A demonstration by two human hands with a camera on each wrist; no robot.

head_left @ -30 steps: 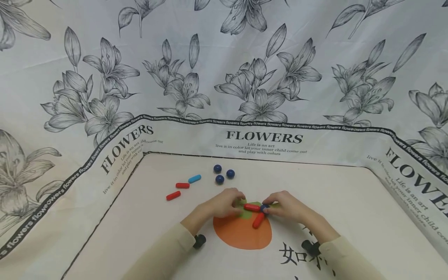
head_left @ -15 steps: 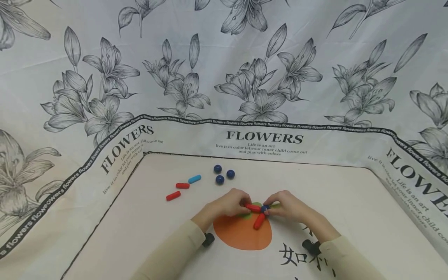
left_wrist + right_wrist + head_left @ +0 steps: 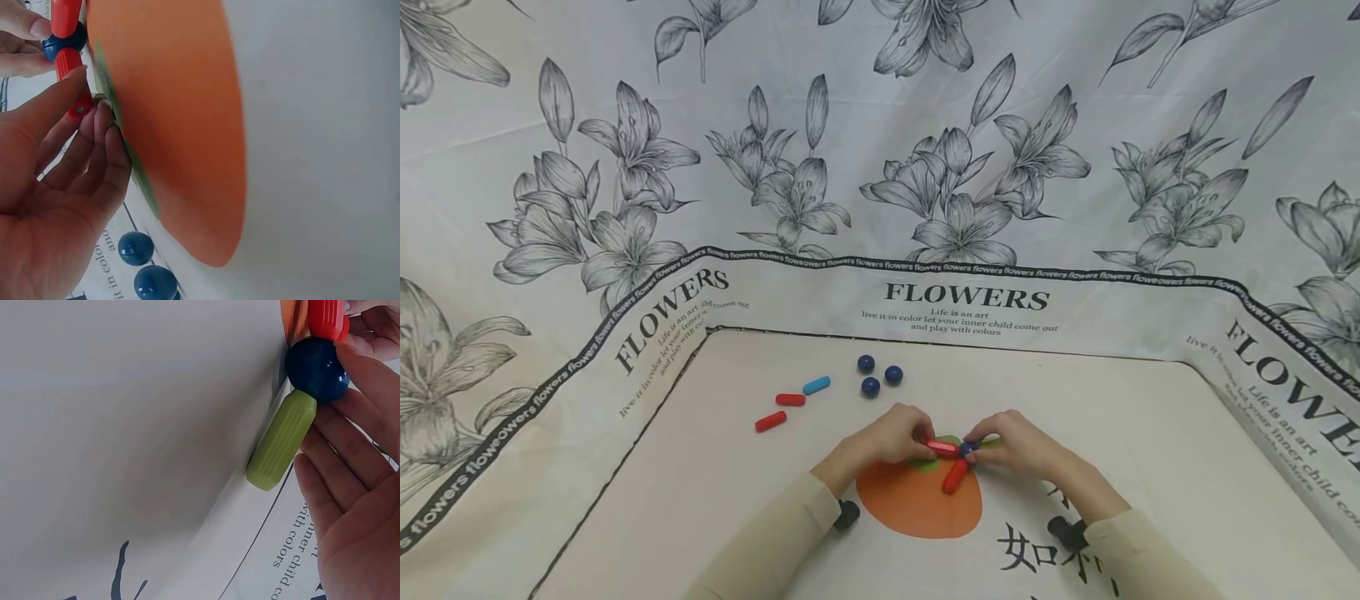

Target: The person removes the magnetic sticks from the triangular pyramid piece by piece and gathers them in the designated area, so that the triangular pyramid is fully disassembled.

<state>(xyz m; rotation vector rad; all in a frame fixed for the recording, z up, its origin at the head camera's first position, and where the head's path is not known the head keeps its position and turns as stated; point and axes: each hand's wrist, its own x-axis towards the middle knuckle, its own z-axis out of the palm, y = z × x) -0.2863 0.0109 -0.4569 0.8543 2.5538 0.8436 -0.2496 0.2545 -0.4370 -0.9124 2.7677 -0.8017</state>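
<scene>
My left hand (image 3: pixel 891 435) pinches a red rod (image 3: pixel 943 449) near its outer end, between thumb and fingers. The rod's inner end meets a dark blue ball (image 3: pixel 315 369), which my right hand (image 3: pixel 1022 446) holds with thumb and fingertips. A second red rod (image 3: pixel 955 477) also touches the ball and points toward me. In the right wrist view, a green rod (image 3: pixel 282 440) extends from the ball beside my right fingers; in the head view it is hard to make out against the green leaf print. All this sits over the printed orange fruit (image 3: pixel 917 504).
Farther back on the table (image 3: pixel 1112 417) lie several blue balls (image 3: pixel 870 387). To their left are a light blue rod (image 3: pixel 817 385), a red rod (image 3: pixel 791 400) and another red rod (image 3: pixel 771 421). Flower-printed cloth (image 3: pixel 820 296) rises around the table.
My left hand has moved right and taken hold of the red rod's outer end, which tilted slightly. My right hand has stayed on the blue ball.
</scene>
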